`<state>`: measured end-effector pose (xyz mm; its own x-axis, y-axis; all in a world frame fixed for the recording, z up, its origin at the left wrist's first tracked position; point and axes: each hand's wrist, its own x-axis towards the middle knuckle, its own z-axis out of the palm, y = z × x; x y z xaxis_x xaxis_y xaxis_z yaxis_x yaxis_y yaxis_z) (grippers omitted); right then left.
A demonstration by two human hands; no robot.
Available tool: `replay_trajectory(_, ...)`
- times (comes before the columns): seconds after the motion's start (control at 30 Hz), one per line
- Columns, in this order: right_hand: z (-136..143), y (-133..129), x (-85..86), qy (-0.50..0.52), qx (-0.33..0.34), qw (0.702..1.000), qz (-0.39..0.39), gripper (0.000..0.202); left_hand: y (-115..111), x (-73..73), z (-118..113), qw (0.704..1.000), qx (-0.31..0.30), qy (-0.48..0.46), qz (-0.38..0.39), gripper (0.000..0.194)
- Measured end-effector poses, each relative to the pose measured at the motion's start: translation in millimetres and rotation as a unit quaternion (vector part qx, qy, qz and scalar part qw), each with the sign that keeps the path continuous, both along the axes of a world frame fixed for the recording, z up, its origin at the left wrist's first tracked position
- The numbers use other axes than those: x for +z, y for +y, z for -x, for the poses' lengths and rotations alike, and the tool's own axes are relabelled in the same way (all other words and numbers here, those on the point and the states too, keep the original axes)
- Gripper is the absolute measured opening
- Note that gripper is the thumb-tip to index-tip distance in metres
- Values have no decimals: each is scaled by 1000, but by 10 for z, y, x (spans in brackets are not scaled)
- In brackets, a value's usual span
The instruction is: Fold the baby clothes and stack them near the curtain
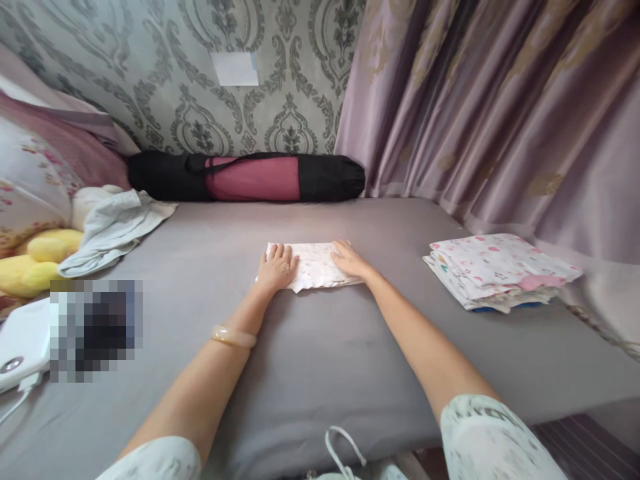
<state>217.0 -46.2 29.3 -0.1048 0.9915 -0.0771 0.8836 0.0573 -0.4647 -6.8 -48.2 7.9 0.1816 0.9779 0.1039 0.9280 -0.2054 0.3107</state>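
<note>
A folded white cloth (314, 265) with a faint print lies on the grey sheet in front of me. My left hand (279, 267) rests flat on its left end, fingers stretched out. On its right end lies my right hand (349, 260), also open, with the palm pressed down. Neither hand grips the cloth. Its near edge is slightly uneven. Off to the right sits a stack of folded printed cloths (505, 267), the top one white with pink hearts.
A black and pink long bag (253, 179) lies along the wall. At left are a grey cloth (117, 227), a yellow plush toy (40, 260) and a white power bank (25, 343) with a cable. Purple curtains (480, 107) hang at right. The grey bed sheet (330, 360) spreads around.
</note>
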Motion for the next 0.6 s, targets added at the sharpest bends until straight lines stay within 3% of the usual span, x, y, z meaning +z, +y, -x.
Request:
replay_trajectory(0.1, -203, 43, 93, 129, -116, 985, -7, 46, 87, 25, 109, 999, -4, -34, -4, 42)
replay_trajectory(0.2, -405, 27, 156, 176, -206, 961, 44, 34, 166, 83, 295, 995, 59, -70, -28, 41)
replay_trajectory(0.3, -513, -40, 192, 167, -219, 958, 77, 20, 182, 168, 471, 988, 137, -68, 8, 31)
replay_trajectory(0.4, -515, -79, 202, 151, -220, 960, 83, 14, 149, 261, 557, 984, 156, -55, 70, 20)
replay_trajectory(0.6, -421, 20, 156, 114, -201, 968, 95, 18, 105, 409, 518, 969, 185, -97, 128, 23)
